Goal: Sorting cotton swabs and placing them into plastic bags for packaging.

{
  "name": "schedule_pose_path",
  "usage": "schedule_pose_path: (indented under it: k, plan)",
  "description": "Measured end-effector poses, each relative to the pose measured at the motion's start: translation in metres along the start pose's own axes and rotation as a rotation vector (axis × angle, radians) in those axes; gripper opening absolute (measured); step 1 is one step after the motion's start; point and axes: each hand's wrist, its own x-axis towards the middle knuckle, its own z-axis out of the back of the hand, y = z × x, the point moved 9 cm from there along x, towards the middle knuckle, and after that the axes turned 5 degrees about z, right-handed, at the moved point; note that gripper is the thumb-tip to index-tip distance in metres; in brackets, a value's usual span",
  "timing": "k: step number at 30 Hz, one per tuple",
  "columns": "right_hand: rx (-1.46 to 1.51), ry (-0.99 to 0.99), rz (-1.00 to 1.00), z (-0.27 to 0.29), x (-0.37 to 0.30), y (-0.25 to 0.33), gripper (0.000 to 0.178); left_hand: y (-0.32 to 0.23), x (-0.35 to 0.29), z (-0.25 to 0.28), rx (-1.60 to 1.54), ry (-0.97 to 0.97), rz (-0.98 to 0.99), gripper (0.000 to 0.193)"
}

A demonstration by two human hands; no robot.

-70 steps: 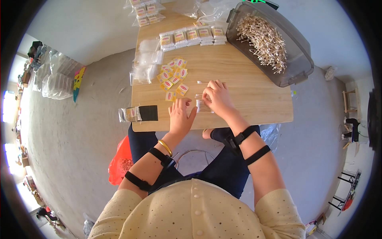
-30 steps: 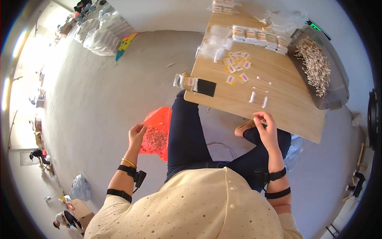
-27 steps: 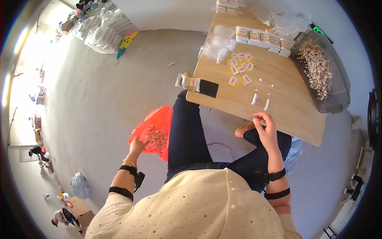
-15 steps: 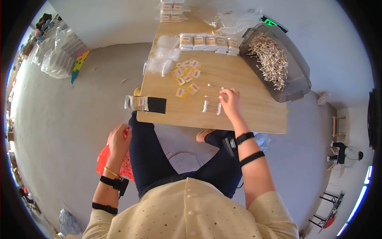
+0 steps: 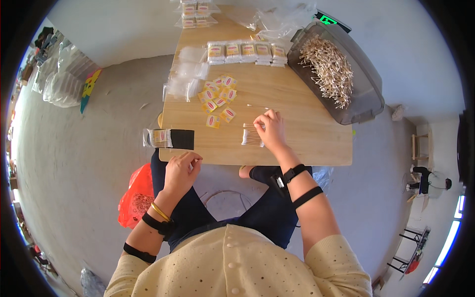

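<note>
A row of cotton swabs (image 5: 252, 138) lies side by side near the table's front edge. My right hand (image 5: 273, 131) is over the row's far right end, its fingertips pinched on one swab there. Just beyond it lies a loose cotton swab (image 5: 257, 106). My left hand (image 5: 181, 171) hovers by the table's front edge, fingers curled in and nothing showing in them. Close to it, at the table's left corner, a clear pack of swabs with a yellow card (image 5: 160, 138) is partly slipped over a black sleeve-like piece (image 5: 183, 139).
Yellow cards (image 5: 218, 94) lie scattered mid-table beside clear bags (image 5: 188, 74). Filled swab packs (image 5: 247, 51) stand in a row behind them. A grey bin (image 5: 363, 106) of loose swabs occupies the right side. A red plastic bag (image 5: 136, 195) is beside my left leg.
My left hand has moved right and up from beside the red bag to the table edge. My right hand has brought a swab down to the row. The whole view has shifted slightly.
</note>
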Motion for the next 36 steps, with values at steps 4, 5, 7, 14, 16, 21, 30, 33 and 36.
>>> schedule_pose_path:
  k: [4,5,7,14,16,21,30,33,36]
  plan:
    - [0.214,-0.091,-0.002,0.012,-0.029,-0.003,0.018,-0.007,-0.002,-0.018,-0.041,0.054,-0.027,0.006]
    - [0.252,-0.102,-0.021,0.015,-0.037,-0.004,0.027,-0.009,0.0,-0.022,-0.06,0.052,-0.047,0.006]
    - [0.228,-0.094,-0.024,0.02,-0.053,0.0,0.045,-0.015,0.008,-0.038,0.007,0.112,-0.116,0.025]
    - [-0.073,0.095,-0.011,0.005,-0.08,0.025,0.095,-0.046,0.051,-0.121,0.553,0.105,-0.314,0.083]
    - [-0.075,0.106,-0.03,-0.002,-0.079,0.023,0.098,-0.047,0.057,-0.139,0.628,0.098,-0.31,0.092]
    - [-0.205,0.149,0.0,-0.026,-0.07,0.028,0.092,-0.054,0.055,-0.163,0.552,0.1,-0.319,0.095]
    - [-0.248,0.147,-0.023,-0.029,-0.069,0.031,0.084,-0.032,0.048,-0.116,0.286,0.038,-0.233,0.087]
    - [-0.247,0.142,-0.032,-0.027,-0.07,0.03,0.083,-0.031,0.032,-0.091,0.29,0.077,-0.277,0.074]
    - [-0.222,0.114,-0.026,-0.027,-0.069,0.029,0.082,-0.042,0.026,-0.1,0.134,0.149,-0.326,0.064]
